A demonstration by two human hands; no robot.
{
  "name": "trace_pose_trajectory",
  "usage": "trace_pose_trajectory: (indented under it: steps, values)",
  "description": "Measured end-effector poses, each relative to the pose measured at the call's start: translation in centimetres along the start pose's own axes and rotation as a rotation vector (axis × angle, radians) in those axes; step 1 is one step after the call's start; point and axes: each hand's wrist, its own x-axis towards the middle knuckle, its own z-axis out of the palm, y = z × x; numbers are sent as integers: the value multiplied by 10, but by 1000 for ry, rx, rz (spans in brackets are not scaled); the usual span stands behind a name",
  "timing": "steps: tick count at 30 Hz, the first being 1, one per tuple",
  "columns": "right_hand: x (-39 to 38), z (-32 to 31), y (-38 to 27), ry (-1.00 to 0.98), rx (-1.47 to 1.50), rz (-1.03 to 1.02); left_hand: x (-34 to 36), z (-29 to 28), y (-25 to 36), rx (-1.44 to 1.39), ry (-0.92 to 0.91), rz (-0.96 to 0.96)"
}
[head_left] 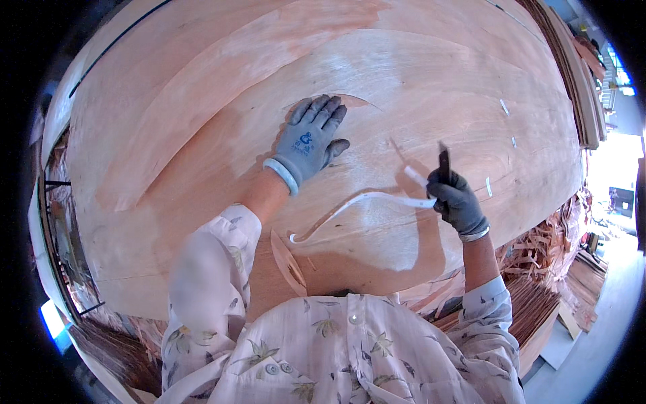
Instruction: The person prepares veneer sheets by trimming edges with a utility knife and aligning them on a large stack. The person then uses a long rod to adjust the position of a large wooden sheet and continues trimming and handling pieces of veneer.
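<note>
L hand (pixel 308 143): blue-gray glove (pixel 296 160), dk blue print (pixel 305 139) on back, fingers (pixel 314 110) darker, pale cuff (pixel 281 176). R hand (pixel 460 203): dk gray glove (pixel 465 214), pale cuff edge (pixel 475 234). Shirt (pixel 323 350): off-wht, leaf print olive/gray; 1 pale btn (pixel 354 318) up top, 2 gray btns (pixel 272 369) lower L. Slvs (pixel 486 316) same print; part of L slv (pixel 237 232) blurred.

Wooden sheet (pixel 404 81), smooth with soft sheen; left glove (pixel 311 138) and right glove (pixel 459 203), matt; white tape (pixel 390 196), paper-like; shirt (pixel 323 350), printed cloth; near-right veneer stack (pixel 536 311), rough-edged.
</note>
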Motion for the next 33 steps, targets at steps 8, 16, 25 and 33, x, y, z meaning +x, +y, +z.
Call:
trace_pose_trajectory:
  steps: [8,16,25,33]
  values:
    - [44,43,-40,-127,234,-348,1,-5,-1,86,-18,-13]
    - [127,71,-46,-106,164,-359,6,-1,-2,66,-8,-15]
    - [142,72,-39,15,-3,-179,31,10,-13,-18,115,-69]
    - [134,71,-36,-9,263,-146,42,21,-25,-148,203,-178]
